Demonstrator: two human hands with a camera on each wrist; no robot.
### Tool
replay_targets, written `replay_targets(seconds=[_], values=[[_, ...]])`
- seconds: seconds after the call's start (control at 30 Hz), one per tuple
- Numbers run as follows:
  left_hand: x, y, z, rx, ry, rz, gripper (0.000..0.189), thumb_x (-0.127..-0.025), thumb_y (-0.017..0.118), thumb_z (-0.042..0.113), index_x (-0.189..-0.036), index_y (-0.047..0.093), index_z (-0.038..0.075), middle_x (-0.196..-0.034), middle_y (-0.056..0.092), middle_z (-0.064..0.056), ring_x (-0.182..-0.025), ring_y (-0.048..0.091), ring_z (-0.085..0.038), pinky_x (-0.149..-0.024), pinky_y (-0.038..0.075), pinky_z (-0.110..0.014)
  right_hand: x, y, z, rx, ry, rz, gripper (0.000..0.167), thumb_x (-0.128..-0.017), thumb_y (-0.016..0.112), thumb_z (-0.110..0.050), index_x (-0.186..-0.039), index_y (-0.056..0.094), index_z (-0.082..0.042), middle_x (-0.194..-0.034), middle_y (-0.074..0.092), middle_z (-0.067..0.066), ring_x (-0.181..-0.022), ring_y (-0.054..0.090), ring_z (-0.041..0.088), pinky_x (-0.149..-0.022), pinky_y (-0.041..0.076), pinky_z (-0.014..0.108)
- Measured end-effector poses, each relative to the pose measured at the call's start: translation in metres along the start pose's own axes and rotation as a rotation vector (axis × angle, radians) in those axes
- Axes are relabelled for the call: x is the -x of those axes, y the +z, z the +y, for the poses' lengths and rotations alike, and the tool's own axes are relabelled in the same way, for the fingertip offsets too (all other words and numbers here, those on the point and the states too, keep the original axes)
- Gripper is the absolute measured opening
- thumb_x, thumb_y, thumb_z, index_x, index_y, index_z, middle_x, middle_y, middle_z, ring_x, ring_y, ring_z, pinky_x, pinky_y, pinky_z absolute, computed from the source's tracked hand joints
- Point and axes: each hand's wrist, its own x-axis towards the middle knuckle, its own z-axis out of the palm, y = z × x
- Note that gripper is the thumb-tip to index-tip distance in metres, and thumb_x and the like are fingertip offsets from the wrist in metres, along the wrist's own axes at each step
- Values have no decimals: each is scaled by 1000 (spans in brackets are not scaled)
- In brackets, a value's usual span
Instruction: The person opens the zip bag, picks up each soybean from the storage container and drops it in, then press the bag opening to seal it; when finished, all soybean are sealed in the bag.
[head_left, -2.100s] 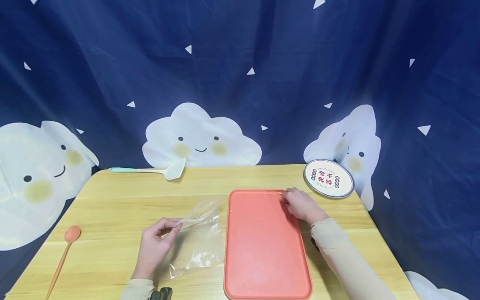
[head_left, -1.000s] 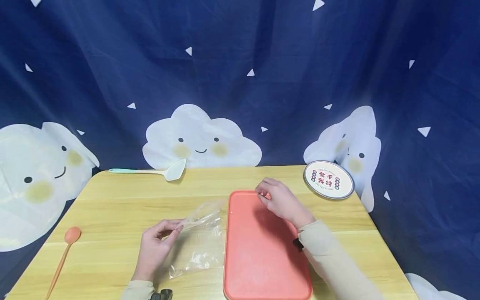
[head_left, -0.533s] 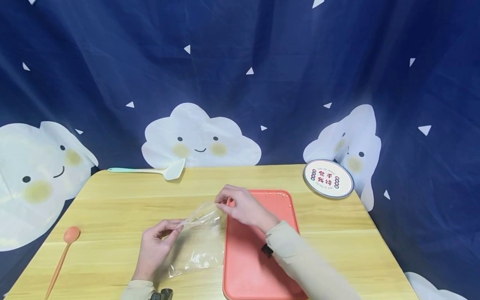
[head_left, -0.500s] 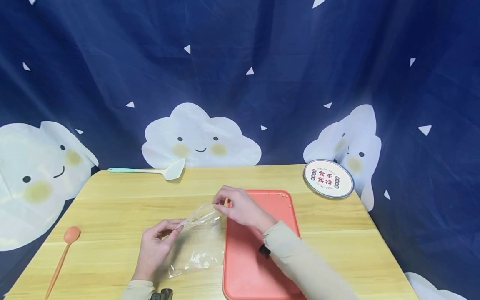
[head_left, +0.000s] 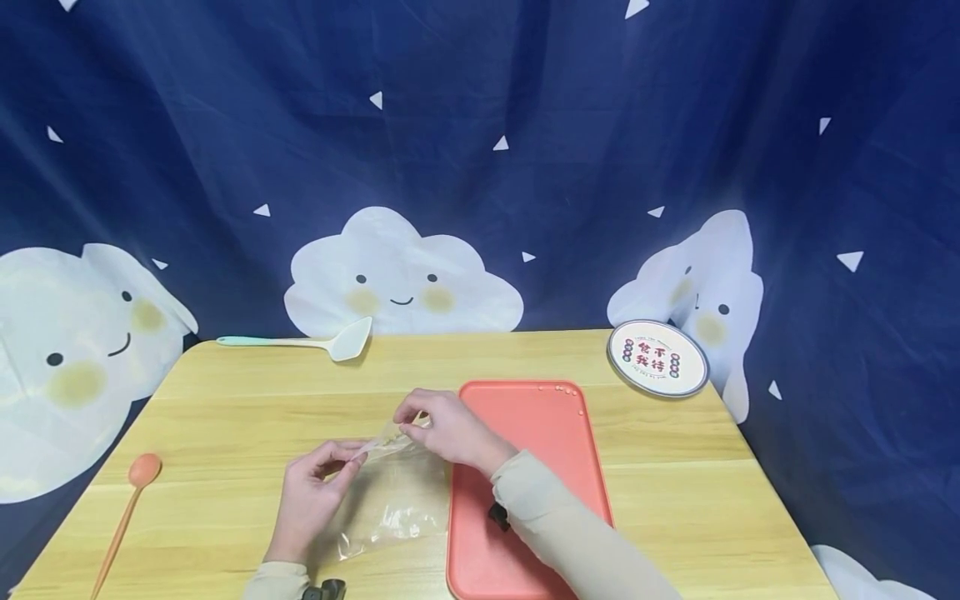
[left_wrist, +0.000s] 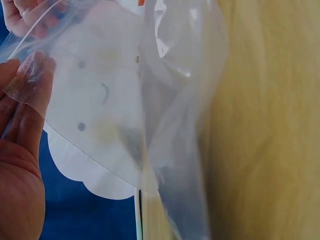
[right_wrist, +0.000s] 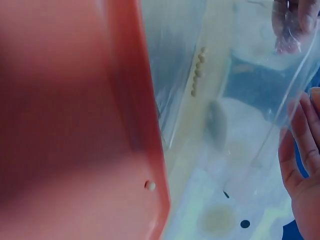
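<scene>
- At the right, the coral tray (head_left: pixel 551 429) lies just beside the clear bag (head_left: pixel 401 517), probably for a short reach.
- The left hand (head_left: pixel 311 492) pinches the bag's mouth, apparently steadying it.
- The right hand (head_left: pixel 453 429), earlier over the tray, is now at that mouth; I cannot tell its grip.
- Beads (head_left: pixel 559 388) line the tray's far right corner.

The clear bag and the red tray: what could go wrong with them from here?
The clear bag might slip or fold closed, as the left hand pinches its thin edge near the opening. The small pale beads lie loose on the red tray, so a bump from the right sleeve could scatter them.
</scene>
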Motion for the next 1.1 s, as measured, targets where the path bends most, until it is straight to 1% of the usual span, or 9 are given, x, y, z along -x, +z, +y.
replay_targets(seconds=[0.1,0.23,0.43,0.5,0.57,0.67,0.83,0.97,1.1], values=[[0,0,-1,-14,-4,7,24,-74,69,-25,-78,67,-1,-93,72,-18,-84,69,-11,-76,57,-19,5,-7,3,-7,15,6,10,-93,69,-14,-103,71,-14,-95,64,-14,-90,59,0,-83,52,20],[1,0,0,-31,-31,13,25,-75,69,-24,-79,68,0,-94,73,-15,-84,68,-9,-76,56,-18,14,-24,10,-38,39,25,10,-93,68,-12,-103,70,-14,-96,64,-12,-91,60,5,-82,54,29],[2,-2,-1,-4,-43,26,21,-78,71,-19,-81,69,1,-97,72,-15,-86,69,-13,-76,56,-18,30,-57,21,-43,93,53,13,-93,68,-8,-105,69,-11,-101,65,-1,-98,62,22,-86,54,39],[2,-2,-2,15,-49,38,22,-77,71,-19,-81,69,2,-97,72,-15,-86,69,-15,-76,57,-19,38,-68,28,-12,112,56,14,-93,68,-9,-106,69,-11,-103,65,0,-100,61,25,-87,53,41],[2,-2,-3,24,-54,50,22,-76,71,-20,-81,69,2,-97,72,-15,-86,69,-16,-76,57,-20,46,-80,35,50,128,60,14,-93,69,-11,-107,69,-12,-104,65,-1,-101,61,26,-88,52,41],[2,-1,-4,23,-56,50,22,-76,72,-20,-82,69,1,-97,72,-16,-86,69,-15,-76,57,-20,60,-97,49,165,155,68,13,-92,70,-14,-106,70,-13,-103,63,-4,-102,61,22,-90,52,38],[2,-1,-4,26,-51,38,20,-77,72,-19,-83,69,0,-97,72,-16,-87,69,-12,-77,57,-21,85,-122,74,311,172,83,15,-89,72,-10,-103,70,-6,-100,64,-1,-99,62,23,-92,52,42],[1,0,-3,35,-54,43,22,-77,71,-20,-83,69,1,-96,72,-16,-87,69,-12,-76,57,-21,101,-132,91,407,189,52,14,-86,73,-7,-100,70,-4,-96,64,1,-95,62,25,-88,52,43],[1,1,2,25,-83,56,22,-76,70,-22,-81,69,0,-95,72,-16,-85,69,-14,-75,57,-20,112,-133,108,451,199,21,13,-83,74,-3,-95,70,-6,-90,63,0,-89,61,23,-83,54,42]])
